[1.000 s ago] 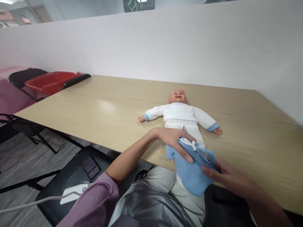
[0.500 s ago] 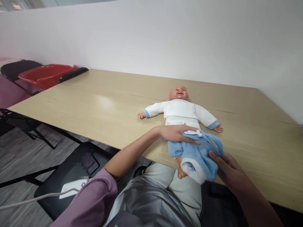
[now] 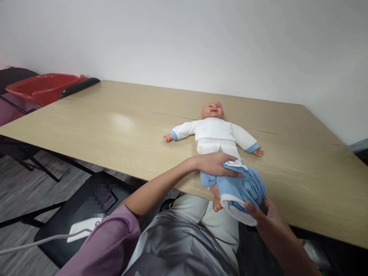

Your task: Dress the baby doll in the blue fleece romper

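Two hands work at one pair of light blue baby trousers (image 3: 240, 188), bunched at the near edge of the tabletop (image 3: 115, 126) around the legs of a baby doll (image 3: 214, 132); the left hand (image 3: 214, 164) lies over the waistband end, its grip closed on the blue cloth with the thumb on top; the right hand (image 3: 266, 218) holds the white-cuffed leg end from below, its grip pinched on the fabric; the trousers hang partly past the tabletop's edge, and one bare doll foot (image 3: 216, 205) pokes out beneath them; the doll lies on its back, head toward the far wall (image 3: 201, 42), arms spread, in a white top with blue cuffs; the wooden tabletop runs wide to left and right; at the far left a red tub (image 3: 40, 87) sits on a black chair (image 3: 79, 86); near left, below the tabletop, a dark seat (image 3: 66, 230) carries a white cable (image 3: 37, 243); the person wears a purple sleeve (image 3: 106, 249).
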`<action>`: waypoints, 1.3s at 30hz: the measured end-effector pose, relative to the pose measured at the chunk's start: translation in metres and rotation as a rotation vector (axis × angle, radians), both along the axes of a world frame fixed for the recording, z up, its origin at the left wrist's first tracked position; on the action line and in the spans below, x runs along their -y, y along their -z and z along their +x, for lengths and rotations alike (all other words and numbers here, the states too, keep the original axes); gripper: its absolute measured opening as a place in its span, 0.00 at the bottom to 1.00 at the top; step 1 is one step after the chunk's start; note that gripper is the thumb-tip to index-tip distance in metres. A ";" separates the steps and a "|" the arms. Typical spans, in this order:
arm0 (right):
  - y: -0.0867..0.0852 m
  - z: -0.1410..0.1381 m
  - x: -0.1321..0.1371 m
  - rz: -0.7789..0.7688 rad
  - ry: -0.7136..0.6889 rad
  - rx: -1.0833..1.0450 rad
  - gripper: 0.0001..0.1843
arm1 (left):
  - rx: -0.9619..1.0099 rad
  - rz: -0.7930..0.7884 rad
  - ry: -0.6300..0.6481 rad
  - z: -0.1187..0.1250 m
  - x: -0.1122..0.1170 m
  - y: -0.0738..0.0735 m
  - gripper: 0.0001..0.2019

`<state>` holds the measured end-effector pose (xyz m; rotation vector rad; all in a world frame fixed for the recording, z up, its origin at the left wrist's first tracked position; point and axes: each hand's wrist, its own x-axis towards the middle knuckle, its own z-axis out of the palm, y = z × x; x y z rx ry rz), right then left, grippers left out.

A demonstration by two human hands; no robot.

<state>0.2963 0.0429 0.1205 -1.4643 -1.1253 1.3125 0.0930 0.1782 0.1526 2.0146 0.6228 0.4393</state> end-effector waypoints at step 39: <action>0.055 -0.006 0.028 0.212 0.404 0.120 0.24 | -0.469 0.480 -0.136 0.036 0.034 0.009 0.21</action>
